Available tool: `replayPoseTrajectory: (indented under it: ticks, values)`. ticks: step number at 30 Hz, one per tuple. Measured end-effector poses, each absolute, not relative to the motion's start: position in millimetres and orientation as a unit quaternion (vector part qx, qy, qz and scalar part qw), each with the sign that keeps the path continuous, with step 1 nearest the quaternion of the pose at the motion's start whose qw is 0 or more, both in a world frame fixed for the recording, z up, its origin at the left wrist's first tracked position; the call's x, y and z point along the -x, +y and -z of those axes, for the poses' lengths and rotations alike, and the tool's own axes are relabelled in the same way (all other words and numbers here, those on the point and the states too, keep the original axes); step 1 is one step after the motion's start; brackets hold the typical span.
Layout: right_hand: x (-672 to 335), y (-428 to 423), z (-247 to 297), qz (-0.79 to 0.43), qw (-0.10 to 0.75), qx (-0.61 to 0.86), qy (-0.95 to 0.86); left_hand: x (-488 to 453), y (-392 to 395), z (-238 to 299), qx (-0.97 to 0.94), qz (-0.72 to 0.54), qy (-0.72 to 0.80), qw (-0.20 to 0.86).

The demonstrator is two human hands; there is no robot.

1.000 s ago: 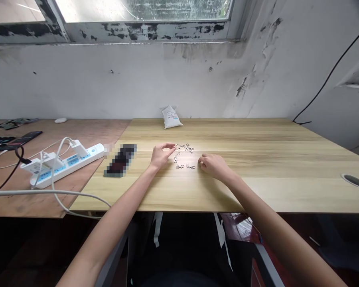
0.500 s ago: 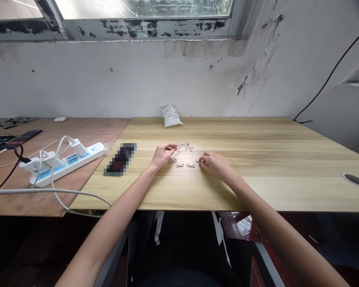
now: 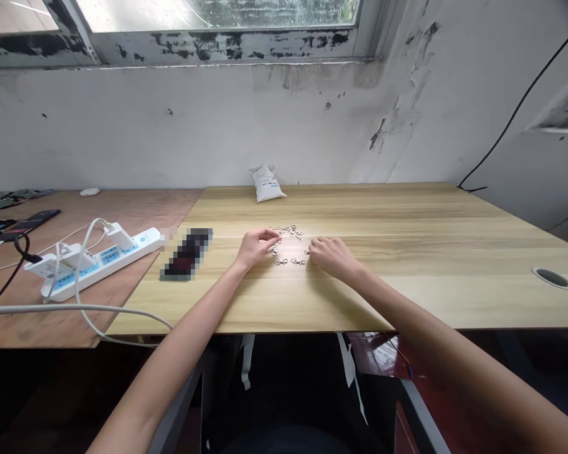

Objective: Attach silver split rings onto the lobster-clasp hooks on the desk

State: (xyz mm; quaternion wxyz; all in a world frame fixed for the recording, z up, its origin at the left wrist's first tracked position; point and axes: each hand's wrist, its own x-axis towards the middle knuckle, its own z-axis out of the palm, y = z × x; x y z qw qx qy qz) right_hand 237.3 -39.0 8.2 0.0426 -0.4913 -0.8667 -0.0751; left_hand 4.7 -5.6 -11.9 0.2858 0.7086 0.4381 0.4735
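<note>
Small silver metal lobster clasps lie in a rough ring on the light wooden table. One lobster clasp [image 3: 281, 261] and another beside it [image 3: 298, 261] form the near side, while a cluster of clasps [image 3: 293, 232] makes the far side. My left hand [image 3: 256, 247] is at the ring's left, thumb and fingertips brought together just above a clasp [image 3: 275, 251]; what they pinch, if anything, is too small to make out. At the right side, my right hand [image 3: 332, 256] has its fingertips closed on a clasp [image 3: 307, 253], mostly hidden by the fingers.
A white labelled packet [image 3: 267, 184] rests at the table's back against the wall. To the left are a blurred dark rectangular object [image 3: 188, 255] and a white power strip [image 3: 101, 265] with plugs and cables. A round grommet hole [image 3: 551, 278] is at the right.
My right hand has shifted slightly left and up, bringing its clasp closer to the others. My left hand stays by the ring's left side. The whole view has shifted a little.
</note>
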Motion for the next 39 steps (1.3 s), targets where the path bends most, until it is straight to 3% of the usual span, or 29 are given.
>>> replayPoseTrajectory:
  ticks: [12,29,39]
  values:
    - [-218,1,8,0.001,0.225,0.489,-0.843,-2,-10,8,-0.781,-0.412,0.466,0.055]
    - [-210,5,31,0.003,0.360,0.431,-0.828,-3,-8,9,-0.780,-0.390,0.480,0.092]
    - [-214,7,32,-0.009,0.364,0.422,-0.831,-3,-7,9,-0.774,-0.396,0.484,0.095]
